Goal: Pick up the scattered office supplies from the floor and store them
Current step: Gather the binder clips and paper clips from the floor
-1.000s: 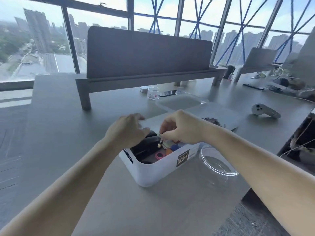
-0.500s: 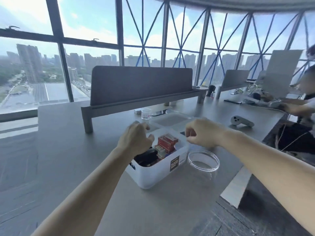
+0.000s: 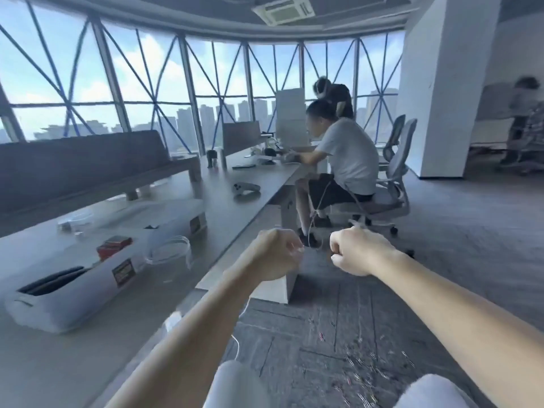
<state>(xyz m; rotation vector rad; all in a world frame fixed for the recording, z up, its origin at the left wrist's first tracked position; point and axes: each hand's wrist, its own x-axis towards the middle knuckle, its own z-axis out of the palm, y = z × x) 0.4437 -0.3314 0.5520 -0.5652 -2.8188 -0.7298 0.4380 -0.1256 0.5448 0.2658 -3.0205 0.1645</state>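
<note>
The white storage box [image 3: 73, 301] stands on the grey desk [image 3: 235, 213] at the left, with a black stapler-like item and red boxes [image 3: 113, 245] inside. Both my hands hover past the desk's edge, over the floor. My left hand [image 3: 275, 254] is curled into a loose fist and holds nothing that I can see. My right hand [image 3: 356, 251] is curled the same way, a short gap to its right. Small scattered supplies [image 3: 365, 366] lie on the grey carpet at the lower right. The picture is blurred by motion.
A clear round container [image 3: 172, 251] stands beside the box, and a second white bin [image 3: 176, 216] behind it. A white controller [image 3: 245, 189] lies further along the desk. A person [image 3: 344, 163] sits on an office chair [image 3: 391, 187] ahead. A white pillar [image 3: 441, 92] rises at the right.
My view has swung right, away from the box towards the floor. Both hands have left the box and moved out over the carpet, fingers curled.
</note>
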